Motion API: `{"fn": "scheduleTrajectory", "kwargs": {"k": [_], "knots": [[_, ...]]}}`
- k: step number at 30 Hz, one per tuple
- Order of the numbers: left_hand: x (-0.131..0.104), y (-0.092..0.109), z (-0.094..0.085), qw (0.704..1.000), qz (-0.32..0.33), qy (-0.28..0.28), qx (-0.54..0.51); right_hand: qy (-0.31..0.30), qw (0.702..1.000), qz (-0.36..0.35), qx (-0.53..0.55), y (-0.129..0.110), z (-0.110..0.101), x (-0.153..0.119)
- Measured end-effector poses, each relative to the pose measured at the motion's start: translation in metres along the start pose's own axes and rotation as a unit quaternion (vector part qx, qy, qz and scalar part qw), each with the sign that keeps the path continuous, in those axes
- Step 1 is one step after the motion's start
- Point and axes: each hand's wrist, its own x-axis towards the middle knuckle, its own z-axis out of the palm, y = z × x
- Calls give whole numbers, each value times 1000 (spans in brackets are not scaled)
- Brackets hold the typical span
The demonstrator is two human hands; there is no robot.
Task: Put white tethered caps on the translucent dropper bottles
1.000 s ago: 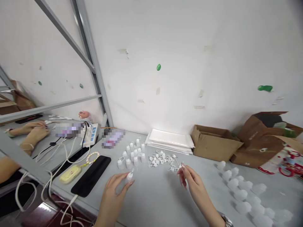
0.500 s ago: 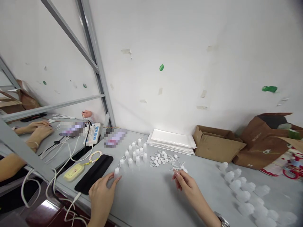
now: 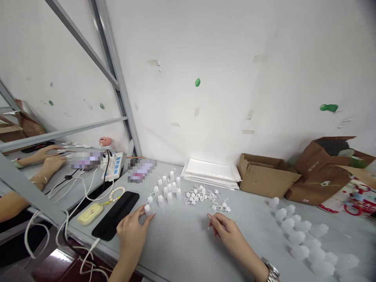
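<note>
1. Left hand (image 3: 132, 232): grip closed around a small white bottle (image 3: 147, 211), thumb on one side, fingers on the other. Bottle upright at the bench (image 3: 182, 246), beside the grouped small bottles (image 3: 165, 192).
2. Right hand (image 3: 225, 228): fingers curled near the loose white caps (image 3: 200, 196); cannot tell whether grip is released or clenched.
3. Handling, judged: bottle light, thin-walled, somewhat squeezable, smooth enough to slip, easily tipped. Best hold: opposed fingertips, low on the body, light pressure, clear of the top.

There are thirteen capped bottles (image 3: 160, 201), over a dozen cloudy bottles (image 3: 296, 237), one yellow case (image 3: 90, 214) and one beaded bracelet (image 3: 112, 192).
</note>
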Motion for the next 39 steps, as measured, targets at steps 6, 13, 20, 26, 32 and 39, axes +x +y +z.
{"fn": "scheduleTrajectory", "kwargs": {"k": [6,13,20,26,32,39], "knots": [[-15,9,-15,998,-8,64,11,11,999,-22,-43,-5,1,-3],[-60,54,-12,939,261,122,-190,80,974,-100,-187,-16,-6,-15],[-39,120,16,903,352,-197,-147,295,888,11,-353,10,-58,-64],[-12,152,35,894,349,-257,-118,430,729,130,-517,45,-97,-107],[-9,166,47,886,335,-310,-81,368,698,165,-592,45,-99,-101],[-16,164,56,882,353,-303,-78,354,747,136,-546,47,-91,-90]]}}
